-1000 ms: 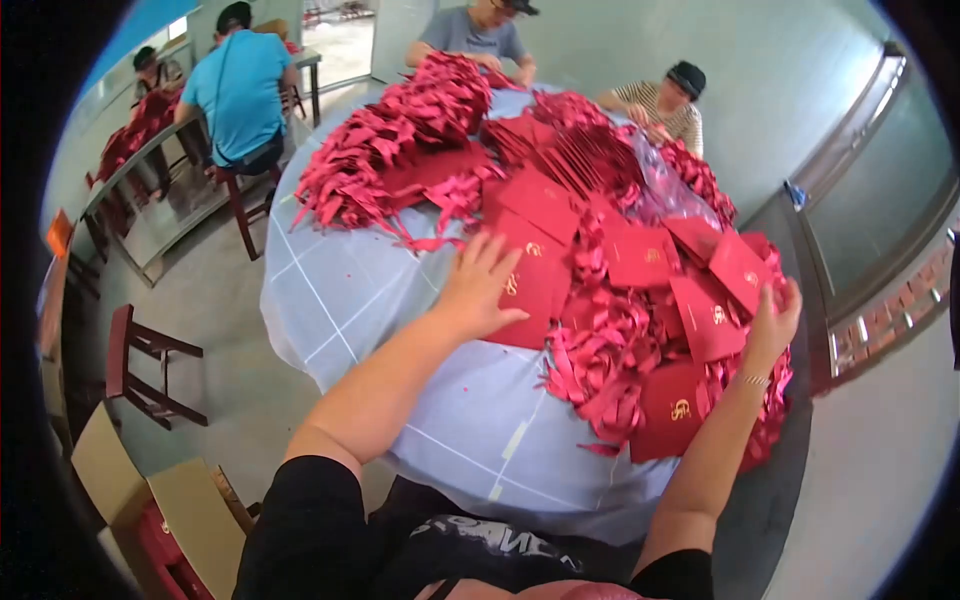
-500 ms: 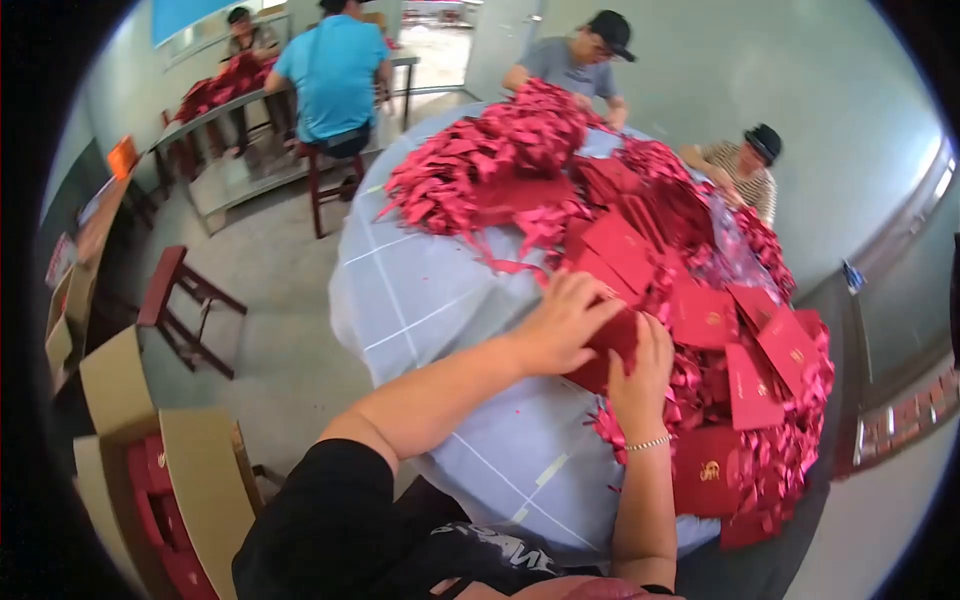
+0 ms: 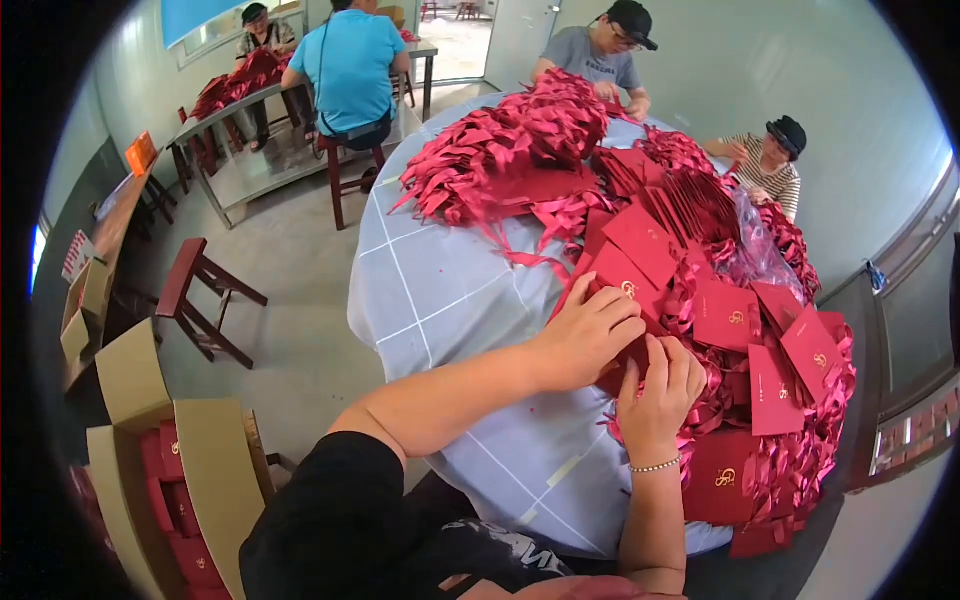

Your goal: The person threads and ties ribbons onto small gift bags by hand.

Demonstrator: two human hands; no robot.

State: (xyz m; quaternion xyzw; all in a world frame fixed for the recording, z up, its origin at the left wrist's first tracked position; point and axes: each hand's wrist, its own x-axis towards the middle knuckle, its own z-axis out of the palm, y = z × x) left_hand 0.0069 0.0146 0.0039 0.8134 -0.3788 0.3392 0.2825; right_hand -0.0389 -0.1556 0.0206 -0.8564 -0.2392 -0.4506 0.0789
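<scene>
- Red fills my remote feed: one large ribbon pile [image 3: 490,150] and at least five gold-marked packets [image 3: 712,500] on one round table [image 3: 400,290].
- Four other people share the room: one in grey [image 3: 600,65], one in stripes [image 3: 762,172], one in blue [image 3: 345,70], one behind [image 3: 265,38].
- One large open carton [image 3: 215,470] at lower left contains more red packets.
- Between two hands, at the table's near side, lies one dark red packet [image 3: 622,358], plain where visible, mostly covered by fingers.
- My left hand [image 3: 583,338] and my right hand [image 3: 662,392], wearing one beaded bracelet [image 3: 655,466], curl partway around it; whether either pinches it, I cannot tell.
</scene>
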